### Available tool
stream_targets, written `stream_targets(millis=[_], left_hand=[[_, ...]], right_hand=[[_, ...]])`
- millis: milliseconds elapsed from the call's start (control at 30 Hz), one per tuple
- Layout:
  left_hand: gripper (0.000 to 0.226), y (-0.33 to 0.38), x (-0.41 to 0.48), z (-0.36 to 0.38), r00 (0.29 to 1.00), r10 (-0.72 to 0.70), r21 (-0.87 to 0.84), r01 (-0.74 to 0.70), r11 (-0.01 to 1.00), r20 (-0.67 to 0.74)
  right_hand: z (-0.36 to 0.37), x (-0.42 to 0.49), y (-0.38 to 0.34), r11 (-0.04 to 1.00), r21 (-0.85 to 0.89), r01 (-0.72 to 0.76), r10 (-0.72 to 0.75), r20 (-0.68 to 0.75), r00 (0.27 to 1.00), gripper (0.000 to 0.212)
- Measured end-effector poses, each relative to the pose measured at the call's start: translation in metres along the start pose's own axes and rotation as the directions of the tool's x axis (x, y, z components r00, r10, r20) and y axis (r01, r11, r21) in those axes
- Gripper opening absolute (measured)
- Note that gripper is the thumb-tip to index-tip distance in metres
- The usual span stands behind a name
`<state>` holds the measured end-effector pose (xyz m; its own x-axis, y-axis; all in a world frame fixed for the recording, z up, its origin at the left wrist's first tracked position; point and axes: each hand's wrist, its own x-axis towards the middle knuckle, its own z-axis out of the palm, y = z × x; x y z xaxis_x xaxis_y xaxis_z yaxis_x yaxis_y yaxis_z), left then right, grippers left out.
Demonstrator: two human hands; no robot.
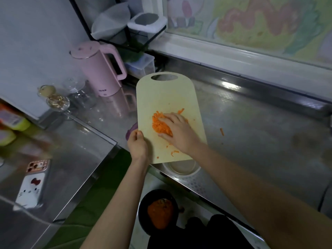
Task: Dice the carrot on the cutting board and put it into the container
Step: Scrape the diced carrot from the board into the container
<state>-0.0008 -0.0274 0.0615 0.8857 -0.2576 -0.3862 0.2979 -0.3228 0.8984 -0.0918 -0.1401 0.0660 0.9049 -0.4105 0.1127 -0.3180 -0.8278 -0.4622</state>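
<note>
A pale cream cutting board point(165, 94) lies on the steel counter, its near end jutting over a white-rimmed container point(182, 168) half hidden beneath it. A heap of diced carrot point(159, 124) sits on the board's middle. My right hand point(177, 129) lies flat on the heap's right side, fingers spread and cupped against the orange pieces. My left hand point(137, 145) pinches the board's near left edge. A few carrot bits point(173, 151) are scattered near the board's front.
A stray carrot strip point(222, 131) lies on the counter right of the board. A pink kettle point(100, 69) and glassware point(57, 101) stand at the left. A phone point(33, 184) rests on the lower left surface. Below, a black bin point(159, 212) holds orange scraps.
</note>
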Motion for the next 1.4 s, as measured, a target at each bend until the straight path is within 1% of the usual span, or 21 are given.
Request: stream_targets(millis=[100, 200, 433, 633, 800, 900, 1033, 1133, 1167, 1267, 1333, 1400], left_hand=[[0.025, -0.003, 0.001, 0.000, 0.999, 0.011, 0.013, -0.010, 1.000, -0.034], [0.026, -0.006, 0.001, 0.002, 0.999, 0.001, 0.015, 0.000, 1.000, -0.040], [0.027, -0.011, 0.003, 0.004, 0.997, -0.007, 0.024, 0.008, 1.000, -0.072], [0.025, -0.007, -0.002, 0.008, 0.994, 0.040, 0.006, -0.040, 0.999, -0.100], [0.026, -0.008, -0.004, 0.007, 0.992, 0.060, 0.004, -0.059, 0.998, -0.108], [0.026, -0.007, -0.006, 0.007, 0.991, 0.070, 0.008, -0.069, 0.998, -0.114], [0.024, -0.008, -0.008, 0.008, 0.991, 0.063, -0.006, -0.064, 0.998, -0.117], [0.024, -0.008, -0.009, 0.008, 0.989, 0.076, -0.008, -0.078, 0.997, -0.124], [0.024, -0.008, -0.010, 0.008, 0.989, 0.082, -0.011, -0.084, 0.996, -0.125], [0.025, -0.008, -0.012, 0.010, 0.987, 0.090, -0.033, -0.096, 0.995, -0.134], [0.024, -0.007, -0.015, 0.011, 0.986, 0.093, -0.047, -0.100, 0.994, -0.135], [0.024, -0.007, -0.019, 0.012, 0.987, 0.095, -0.053, -0.103, 0.993, -0.133]], right_hand=[[0.008, -0.004, 0.003, 0.998, 0.058, -0.009, 0.010, -0.010, 1.000, 0.044], [0.015, -0.014, 0.006, 0.997, 0.080, -0.012, 0.012, 0.003, 1.000, 0.039], [0.016, -0.035, 0.011, 0.999, 0.049, 0.004, -0.006, 0.036, 0.999, 0.037], [0.018, -0.058, 0.014, 0.999, 0.029, -0.022, 0.020, 0.043, 0.999, 0.035], [0.021, -0.079, 0.017, 1.000, 0.005, -0.005, 0.005, 0.041, 0.999, 0.033], [0.021, -0.093, 0.022, 1.000, -0.016, 0.012, -0.011, 0.093, 0.996, 0.036], [0.016, -0.102, 0.028, 0.999, -0.025, 0.028, -0.026, 0.064, 0.998, 0.035], [0.007, -0.100, 0.029, 0.997, -0.049, 0.056, -0.050, 0.104, 0.993, 0.043], [0.004, -0.100, 0.029, 0.997, -0.050, 0.061, -0.055, 0.110, 0.992, 0.041], [-0.004, -0.097, 0.031, 0.993, -0.054, 0.109, -0.102, 0.125, 0.987, 0.025], [-0.009, -0.096, 0.031, 0.990, -0.060, 0.131, -0.119, 0.177, 0.977, 0.024], [-0.015, -0.095, 0.031, 0.991, -0.066, 0.118, -0.103, 0.199, 0.975, 0.027]])
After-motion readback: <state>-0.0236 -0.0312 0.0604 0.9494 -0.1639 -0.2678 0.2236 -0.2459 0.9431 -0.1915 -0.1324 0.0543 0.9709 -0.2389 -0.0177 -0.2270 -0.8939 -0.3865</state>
